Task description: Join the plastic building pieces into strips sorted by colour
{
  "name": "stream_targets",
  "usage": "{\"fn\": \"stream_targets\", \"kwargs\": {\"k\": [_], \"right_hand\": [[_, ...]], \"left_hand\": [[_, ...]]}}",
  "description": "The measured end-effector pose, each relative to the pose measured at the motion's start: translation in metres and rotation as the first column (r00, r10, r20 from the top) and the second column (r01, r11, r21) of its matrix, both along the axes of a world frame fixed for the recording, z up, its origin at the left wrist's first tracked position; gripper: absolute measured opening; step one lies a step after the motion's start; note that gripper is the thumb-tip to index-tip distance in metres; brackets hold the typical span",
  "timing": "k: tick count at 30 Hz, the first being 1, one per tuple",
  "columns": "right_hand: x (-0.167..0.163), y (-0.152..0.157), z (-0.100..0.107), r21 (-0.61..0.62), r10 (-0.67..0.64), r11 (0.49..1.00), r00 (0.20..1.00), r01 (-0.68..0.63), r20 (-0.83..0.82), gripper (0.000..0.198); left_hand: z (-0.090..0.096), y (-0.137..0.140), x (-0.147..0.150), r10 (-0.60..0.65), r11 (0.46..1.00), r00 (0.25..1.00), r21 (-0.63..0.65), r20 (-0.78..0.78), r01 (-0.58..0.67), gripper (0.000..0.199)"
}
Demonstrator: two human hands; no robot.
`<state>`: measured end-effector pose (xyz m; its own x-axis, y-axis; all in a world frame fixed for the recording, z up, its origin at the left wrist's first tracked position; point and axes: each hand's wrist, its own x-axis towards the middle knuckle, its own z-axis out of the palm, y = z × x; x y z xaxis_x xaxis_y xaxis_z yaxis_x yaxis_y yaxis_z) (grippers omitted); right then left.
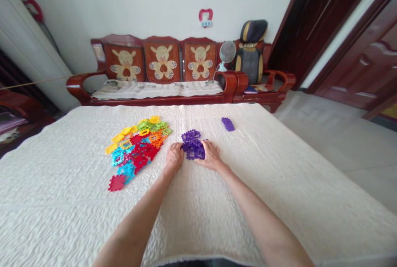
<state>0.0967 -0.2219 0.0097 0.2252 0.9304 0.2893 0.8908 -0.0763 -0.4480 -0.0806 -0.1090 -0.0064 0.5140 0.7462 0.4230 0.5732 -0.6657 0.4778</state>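
Observation:
Several purple interlocking plastic tiles (194, 151) lie in a small heap on the table in front of me, some with window-like cutouts. My left hand (175, 156) is closed at the left edge of this heap, its curled fingers against the purple tiles. From the other side, my right hand (212, 156) grips the right edge, with the thumb at the near side and the fingers over the top. The fingertips of both hands are partly hidden. Farther back to the right, apart from the hands, sits another small group of purple tiles (228, 124).
To the left spreads a pile of red (144, 155), blue, yellow, green and orange tiles. A cream quilted cloth (279, 200) covers the table. Beyond its far edge stand a wooden sofa (229, 87) with bear cushions, a small fan (227, 53) and a massage seat pad (249, 62).

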Motion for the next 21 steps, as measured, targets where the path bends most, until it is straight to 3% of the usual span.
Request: {"fn": "stream_targets", "kwargs": {"k": [6,10,16,21], "right_hand": [[0.012,0.021,-0.01,0.16,0.02,0.987,0.996,-0.005,-0.092,0.071],[0.026,0.017,-0.013,0.242,0.079,0.969,0.983,-0.038,-0.164,0.063],[0.031,0.008,-0.01,0.261,0.021,0.962,0.935,0.077,-0.354,0.039],[0.033,0.008,-0.005,0.226,-0.008,0.966,0.892,0.122,-0.451,0.034]], "left_hand": [[0.005,0.005,0.018,0.088,0.994,0.996,-0.062,0.008,-0.088,0.036],[0.007,0.006,0.03,0.059,0.994,0.997,-0.1,0.053,-0.054,0.036],[0.015,0.007,0.05,0.06,0.978,0.988,-0.206,0.139,-0.031,0.033],[0.017,0.02,0.063,0.048,0.971,0.994,-0.236,0.101,-0.023,0.03]]}}
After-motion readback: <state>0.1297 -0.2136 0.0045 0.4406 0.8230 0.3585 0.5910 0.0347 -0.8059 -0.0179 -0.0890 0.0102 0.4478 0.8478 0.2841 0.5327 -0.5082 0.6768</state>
